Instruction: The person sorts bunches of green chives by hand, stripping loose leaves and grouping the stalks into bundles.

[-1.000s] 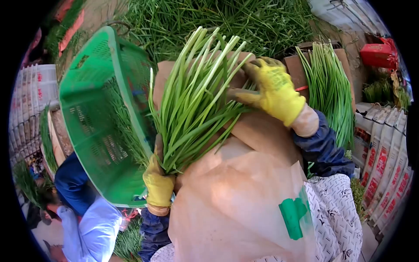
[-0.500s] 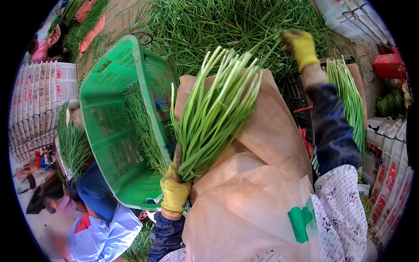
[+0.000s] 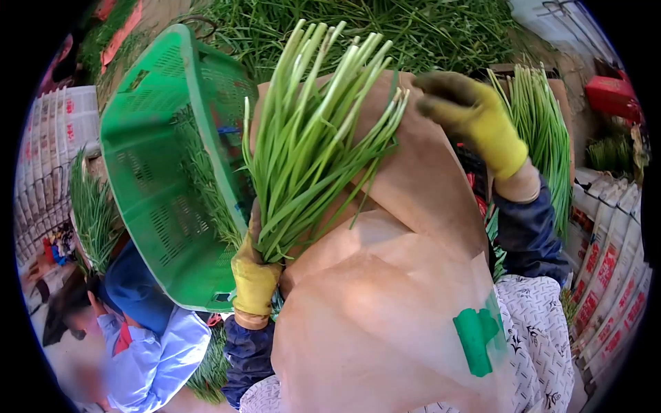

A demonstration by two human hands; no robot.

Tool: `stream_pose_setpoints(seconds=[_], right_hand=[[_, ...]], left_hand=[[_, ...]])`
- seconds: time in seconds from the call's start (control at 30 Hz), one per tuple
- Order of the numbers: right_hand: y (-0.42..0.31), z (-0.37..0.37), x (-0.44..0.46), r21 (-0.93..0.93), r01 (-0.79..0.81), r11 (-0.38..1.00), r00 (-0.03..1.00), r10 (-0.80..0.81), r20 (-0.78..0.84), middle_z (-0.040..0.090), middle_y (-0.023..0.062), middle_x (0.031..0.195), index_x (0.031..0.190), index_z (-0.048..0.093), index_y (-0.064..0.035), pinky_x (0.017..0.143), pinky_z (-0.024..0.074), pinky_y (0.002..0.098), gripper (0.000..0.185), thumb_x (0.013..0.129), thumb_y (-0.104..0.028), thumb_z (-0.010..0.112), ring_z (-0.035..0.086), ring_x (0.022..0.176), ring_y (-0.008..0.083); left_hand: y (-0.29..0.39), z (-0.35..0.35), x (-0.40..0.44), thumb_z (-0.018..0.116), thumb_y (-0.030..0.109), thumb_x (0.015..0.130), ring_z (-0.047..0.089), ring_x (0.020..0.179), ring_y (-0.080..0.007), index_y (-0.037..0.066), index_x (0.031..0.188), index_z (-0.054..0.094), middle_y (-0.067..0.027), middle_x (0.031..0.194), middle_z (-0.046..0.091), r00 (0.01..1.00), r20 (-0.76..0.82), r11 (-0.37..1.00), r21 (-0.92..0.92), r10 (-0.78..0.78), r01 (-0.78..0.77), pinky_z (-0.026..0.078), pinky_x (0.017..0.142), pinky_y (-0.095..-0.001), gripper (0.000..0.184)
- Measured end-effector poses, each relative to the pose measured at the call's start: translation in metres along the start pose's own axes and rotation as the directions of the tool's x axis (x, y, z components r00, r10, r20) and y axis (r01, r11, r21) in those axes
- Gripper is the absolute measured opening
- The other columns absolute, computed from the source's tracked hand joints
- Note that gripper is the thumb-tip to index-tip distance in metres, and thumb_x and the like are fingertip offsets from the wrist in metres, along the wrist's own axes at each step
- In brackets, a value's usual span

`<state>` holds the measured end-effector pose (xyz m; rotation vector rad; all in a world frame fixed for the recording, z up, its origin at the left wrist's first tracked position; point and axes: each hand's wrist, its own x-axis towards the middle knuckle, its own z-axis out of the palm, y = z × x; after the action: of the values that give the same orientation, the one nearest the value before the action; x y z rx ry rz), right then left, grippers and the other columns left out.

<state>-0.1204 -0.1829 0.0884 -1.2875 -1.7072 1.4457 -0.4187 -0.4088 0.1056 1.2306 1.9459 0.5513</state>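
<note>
In my yellow-gloved left hand [image 3: 256, 279] is a loose bunch of long green chives [image 3: 313, 148], gripped at its lower, leafy end. Their pale cut stems fan out toward the top, over the brown sheet [image 3: 427, 165] across my lap. My right hand [image 3: 478, 117], gloved in yellow with dark soiled fingers, hovers beside the right-hand stems. Its thumb and fingers are apart and slightly blurred, with nothing visible between them.
Left stands a tilted green plastic basket [image 3: 148, 227] with greens inside. A large heap of greens [image 3: 413, 31] lies ahead. Sorted stalks [image 3: 537, 131] rest at right. A person in a light blue top [image 3: 162, 358] is at lower left. Stacked white printed bundles [image 3: 616, 268] stand at right.
My right hand has come back from the heap toward the bunch and its fingers have spread. The bunch and my left hand have shifted slightly up and left in view.
</note>
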Motion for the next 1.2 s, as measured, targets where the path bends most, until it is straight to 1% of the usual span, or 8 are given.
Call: stream_pose_setpoints(seconds=[0.13,0.27,0.37,0.47,0.53,0.63,0.87,1.2], right_hand=[[0.002,0.03,-0.002,-0.581,0.602,0.549,0.796,-0.469,0.382,0.063,0.0095,0.106,0.106,0.065,-0.0087,0.088,0.0476,0.0377,0.032,0.075,-0.009,0.073,0.057,0.105,0.0312],[0.03,0.008,0.039,-0.539,0.351,0.766,0.822,-0.528,-0.215,0.068,0.0092,0.084,0.094,0.067,-0.0053,0.065,0.0519,0.0314,0.014,0.082,-0.012,0.07,0.065,0.071,0.0225],[-0.029,0.022,0.024,0.165,0.135,0.977,0.97,-0.096,-0.225,0.067,0.0035,0.088,0.112,0.066,-0.0055,0.069,0.0491,0.0219,0.023,0.089,-0.007,0.064,0.062,0.083,0.0072],[-0.039,0.062,0.018,-0.43,0.526,0.734,0.842,-0.521,0.14,0.069,0.0114,0.086,0.112,0.067,-0.0047,0.062,0.0507,0.0276,0.037,0.085,-0.03,0.069,0.065,0.068,0.018],[-0.038,0.085,0.028,-0.626,0.439,0.645,0.89,-0.408,0.204,0.068,0.0183,0.084,0.101,0.07,-0.0088,0.073,0.0515,0.0412,0.043,0.08,-0.046,0.068,0.067,0.079,0.0335],[-0.051,0.088,0.037,-0.477,0.183,0.86,0.959,-0.049,0.28,0.068,0.0171,0.083,0.104,0.07,-0.0117,0.072,0.0514,0.0408,0.038,0.082,-0.043,0.065,0.067,0.08,0.0312],[-0.051,0.058,0.062,-0.577,0.288,0.765,0.956,-0.198,0.215,0.067,0.0154,0.078,0.102,0.068,-0.0066,0.065,0.0521,0.0347,0.024,0.082,-0.02,0.066,0.067,0.072,0.0289],[-0.013,-0.07,0.138,-0.363,-0.071,0.929,0.899,-0.098,-0.427,0.061,-0.0001,0.066,0.094,0.069,-0.0049,0.045,0.0412,0.0223,0.018,0.086,-0.021,0.066,0.052,0.05,0.0075]], left_hand=[[-0.006,-0.004,0.002,0.075,0.004,0.073,0.066,0.101,-0.029,0.016,0.147,0.035,-0.0177,0.116,0.064,1.0,0.009,0.996,-0.087,-0.03,0.031,0.052,0.082,-0.0338,0.084],[-0.002,-0.004,0.0,0.071,0.003,0.071,0.063,0.102,-0.0379,0.014,0.145,0.036,-0.0235,0.112,0.063,1.0,-0.011,1.0,0.029,-0.006,0.006,0.051,0.08,-0.0391,0.082],[-0.011,-0.001,-0.003,0.069,0.001,0.069,0.061,0.102,-0.0403,0.016,0.144,0.038,-0.0235,0.114,0.062,1.0,-0.023,0.999,0.041,0.009,-0.009,0.051,0.079,-0.0402,0.082],[-0.012,0.0,-0.002,0.065,-0.004,0.072,0.066,0.097,-0.0297,0.003,0.139,0.043,-0.0251,0.112,0.063,0.998,-0.018,0.989,0.135,0.056,-0.053,0.05,0.084,-0.0333,0.071],[0.001,0.001,0.001,0.065,-0.004,0.071,0.064,0.104,-0.0299,0.004,0.139,0.043,-0.0232,0.114,0.064,0.999,-0.019,0.992,0.117,0.041,-0.038,0.05,0.086,-0.0346,0.072],[-0.011,0.003,-0.002,0.065,-0.004,0.072,0.064,0.106,-0.0305,0.007,0.142,0.04,-0.0227,0.114,0.063,0.993,-0.052,0.985,0.145,0.101,-0.093,0.05,0.086,-0.0353,0.075],[-0.005,-0.001,0.0,0.066,-0.002,0.067,0.058,0.109,-0.0393,0.018,0.145,0.037,-0.0206,0.126,0.056,1.0,-0.007,0.999,0.038,0.011,-0.011,0.05,0.084,-0.0409,0.086],[-0.02,0.001,-0.001,0.054,-0.009,0.065,0.052,0.12,-0.0379,0.009,0.142,0.041,-0.0241,0.131,0.053,0.999,0.035,0.997,-0.066,-0.029,0.031,0.046,0.096,-0.0369,0.081]])
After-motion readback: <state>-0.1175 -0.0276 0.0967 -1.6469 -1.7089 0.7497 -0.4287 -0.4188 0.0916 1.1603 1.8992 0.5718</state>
